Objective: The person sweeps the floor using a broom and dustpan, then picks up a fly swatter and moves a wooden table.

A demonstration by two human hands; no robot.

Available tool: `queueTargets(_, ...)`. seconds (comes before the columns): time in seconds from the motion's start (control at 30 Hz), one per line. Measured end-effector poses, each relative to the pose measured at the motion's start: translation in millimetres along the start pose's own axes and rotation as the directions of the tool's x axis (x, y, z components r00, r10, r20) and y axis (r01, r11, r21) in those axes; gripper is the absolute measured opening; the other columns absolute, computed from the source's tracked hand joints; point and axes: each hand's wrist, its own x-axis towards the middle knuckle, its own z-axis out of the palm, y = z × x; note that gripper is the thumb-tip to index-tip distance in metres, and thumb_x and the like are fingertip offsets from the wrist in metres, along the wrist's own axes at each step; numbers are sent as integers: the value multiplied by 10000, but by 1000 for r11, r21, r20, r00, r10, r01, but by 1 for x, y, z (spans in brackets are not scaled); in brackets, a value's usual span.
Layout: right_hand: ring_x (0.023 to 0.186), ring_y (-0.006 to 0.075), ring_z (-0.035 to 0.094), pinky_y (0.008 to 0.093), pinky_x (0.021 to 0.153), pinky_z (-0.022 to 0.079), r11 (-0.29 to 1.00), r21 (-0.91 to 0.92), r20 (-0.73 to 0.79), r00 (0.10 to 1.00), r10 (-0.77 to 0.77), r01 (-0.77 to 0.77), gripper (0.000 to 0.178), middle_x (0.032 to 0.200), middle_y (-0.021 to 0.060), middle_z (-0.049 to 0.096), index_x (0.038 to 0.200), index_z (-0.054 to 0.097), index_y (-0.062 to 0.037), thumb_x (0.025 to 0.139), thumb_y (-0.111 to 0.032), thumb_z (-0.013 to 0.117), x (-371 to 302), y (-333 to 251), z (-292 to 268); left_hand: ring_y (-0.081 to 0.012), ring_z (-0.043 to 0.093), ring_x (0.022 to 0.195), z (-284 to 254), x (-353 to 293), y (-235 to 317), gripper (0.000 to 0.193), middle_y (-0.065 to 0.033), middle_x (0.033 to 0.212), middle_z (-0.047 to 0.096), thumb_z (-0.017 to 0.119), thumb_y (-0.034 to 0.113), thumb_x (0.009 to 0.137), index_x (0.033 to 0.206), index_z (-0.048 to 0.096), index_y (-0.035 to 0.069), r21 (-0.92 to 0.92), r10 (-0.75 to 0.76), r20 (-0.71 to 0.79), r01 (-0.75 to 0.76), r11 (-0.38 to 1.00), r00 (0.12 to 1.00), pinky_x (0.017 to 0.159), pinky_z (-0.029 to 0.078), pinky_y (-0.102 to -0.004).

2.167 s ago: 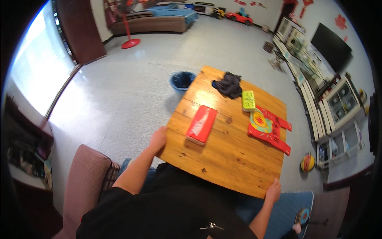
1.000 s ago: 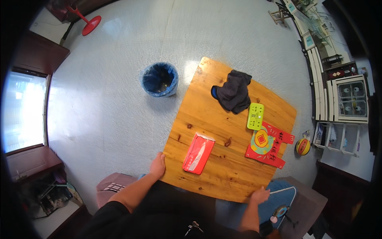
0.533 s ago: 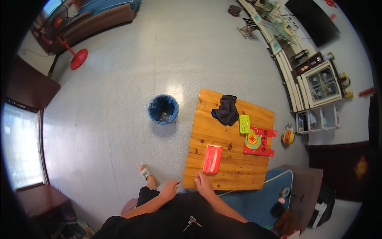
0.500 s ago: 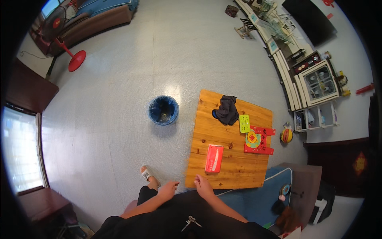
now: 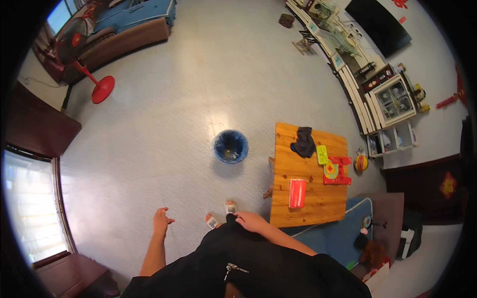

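Note:
My left hand (image 5: 161, 222) is held out over the grey floor at the lower left, its thumb apart from the loosely bent fingers and nothing visible in it. My right hand (image 5: 250, 221) is by my black-clothed leg, left of the table's near corner. Its fingers are loosely extended, with no object seen in them. The wooden table (image 5: 283, 214) stands to the right. On it lie a red tissue pack (image 5: 297, 193), a dark crumpled cloth item (image 5: 305, 143), a yellow-green flat box (image 5: 322, 155) and a red bag (image 5: 343, 171).
A blue-lined waste bin (image 5: 230, 147) stands on the floor ahead, some litter inside. A red-based fan (image 5: 103, 90) is at the far left. A blue-covered sofa (image 5: 310, 241) adjoins the table; a ball (image 5: 360, 163) lies beyond it. A long cabinet (image 5: 355, 102) lines the right wall.
The view has shifted left, so table and bin appear farther right. My hands have moved apart, the left one swinging out leftward. Both slippered feet now show.

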Motion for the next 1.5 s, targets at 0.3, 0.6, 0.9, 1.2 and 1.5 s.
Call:
queueTargets(0.3, 955, 364, 580, 439, 822, 459, 976, -217, 68, 998, 2, 13, 329, 1000, 188, 630, 1083, 590, -49, 855, -280, 536, 108, 9, -56, -324, 561, 1019, -22, 10, 115, 326, -137, 1066, 623, 475, 183, 896, 1209, 537, 120, 535, 280, 283, -394, 747, 917, 872, 440, -414)
queueTargets(0.6, 948, 355, 585, 429, 812, 465, 902, -356, 180, 965, -192, 246, 319, 992, 191, 630, 1086, 591, -54, 849, -264, 556, 299, -108, -138, -293, 589, 986, -120, 49, 171, 322, -120, 1020, 651, 452, 186, 892, 1175, 568, 85, 568, 330, 7, -276, 776, 944, 875, 447, -385)
queueTargets(0.9, 922, 335, 602, 404, 802, 474, 836, -424, 138, 937, -320, 348, 338, 973, 162, 645, 1122, 576, -54, 859, -264, 550, 461, -233, -159, -192, 660, 826, -230, 155, 175, 269, -104, 869, 681, 441, 119, 899, 1094, 614, 54, 88, 250, -270, -235, 968, 930, 759, 507, -307)
queueTargets(1.2, 1028, 346, 568, 405, 876, 446, 896, -214, 476, 843, -252, 388, 374, 1087, 175, 613, 1195, 529, -66, 871, -253, 518, 542, -368, -114, -178, 642, 814, -406, 300, 263, 255, -102, 872, 665, 442, 98, 926, 1115, 591, 13, -4, 364, -320, -386, 923, 874, 774, 499, -297)
queueTargets(1.5, 968, 303, 596, 395, 833, 467, 912, -280, 321, 924, -205, 300, 368, 1032, 144, 633, 1163, 548, -56, 844, -240, 563, 669, -452, -139, -174, 622, 883, -531, 410, 398, 260, -99, 920, 650, 442, 100, 939, 1134, 583, 1, -52, 417, -391, -472, 880, 820, 826, 484, -289)
